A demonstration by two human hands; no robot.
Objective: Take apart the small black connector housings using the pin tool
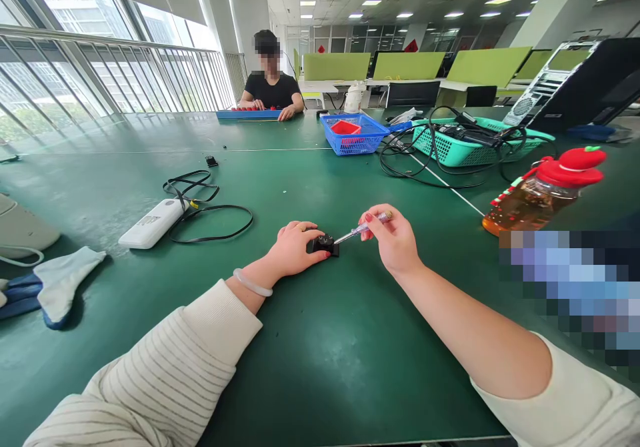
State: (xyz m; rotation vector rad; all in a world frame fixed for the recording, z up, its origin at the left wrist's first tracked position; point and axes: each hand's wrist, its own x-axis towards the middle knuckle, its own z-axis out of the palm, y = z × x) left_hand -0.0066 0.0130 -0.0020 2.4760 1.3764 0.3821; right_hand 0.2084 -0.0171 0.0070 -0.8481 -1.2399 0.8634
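Observation:
My left hand [299, 249] is closed around a small black block-shaped part [326, 243], thumb along its near side and fingers over its far side. The part rests on the green tabletop [300, 367]; its exact kind is too small to tell. In my right hand [393, 237] is a screwdriver [356, 231] with a clear handle, pinched between thumb and fingers. Its thin metal shaft slants down to the left, and the tip meets the right side of the black part. Whether it sits in a screw cannot be made out.
Left of my hands lies a white power bank [154, 223] with a black cable [220, 239]; gloves [70, 280] are farther left. A blue basket [355, 141], a green basket [440, 150] with cables and a red-lidded bottle [537, 197] stand right. Across the table sits a person [273, 87].

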